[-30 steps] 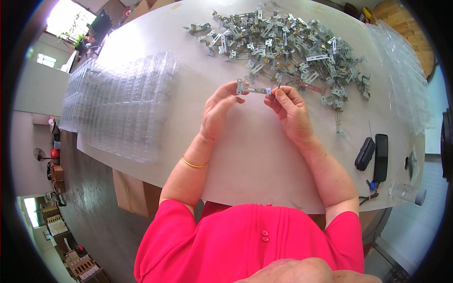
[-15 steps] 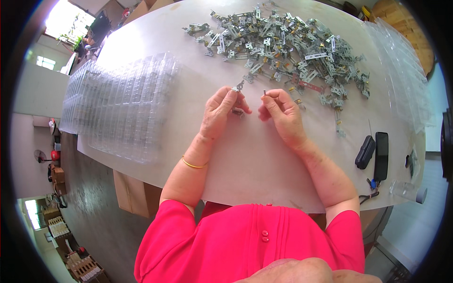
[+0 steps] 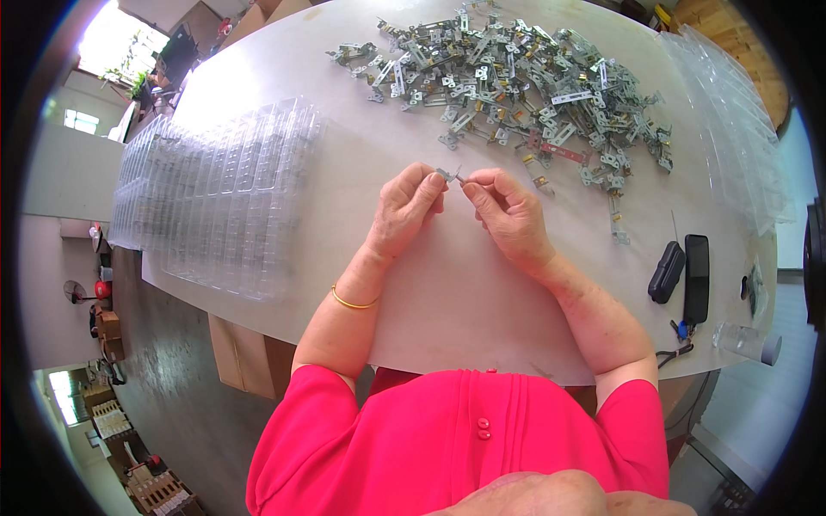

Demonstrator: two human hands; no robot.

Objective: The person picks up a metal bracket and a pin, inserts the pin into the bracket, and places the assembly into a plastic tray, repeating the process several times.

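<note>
My left hand (image 3: 406, 205) is closed, pinching a small silver metal bracket (image 3: 445, 175) between thumb and forefinger. My right hand (image 3: 509, 211) is closed too, thumb and forefinger on a short thin metal piece (image 3: 462, 179) that looks like a pin. Its tip is right beside the bracket; whether the two touch I cannot tell. Both hands are above the middle of the table, close together. Beyond them lies a large heap of metal brackets (image 3: 508, 77), some with brass-coloured parts. A red strip (image 3: 564, 153) lies at the heap's near edge.
Clear plastic trays (image 3: 232, 198) are stacked on the table's left, with more clear plastic trays (image 3: 731, 129) at the far right. A black case (image 3: 667, 272), a phone (image 3: 697, 279), keys (image 3: 682, 329) and a clear bottle (image 3: 744, 341) lie to the right.
My right hand has moved left and turned its thin piece toward the bracket. My left hand has tilted the bracket toward it, and the gap between my hands has narrowed.
</note>
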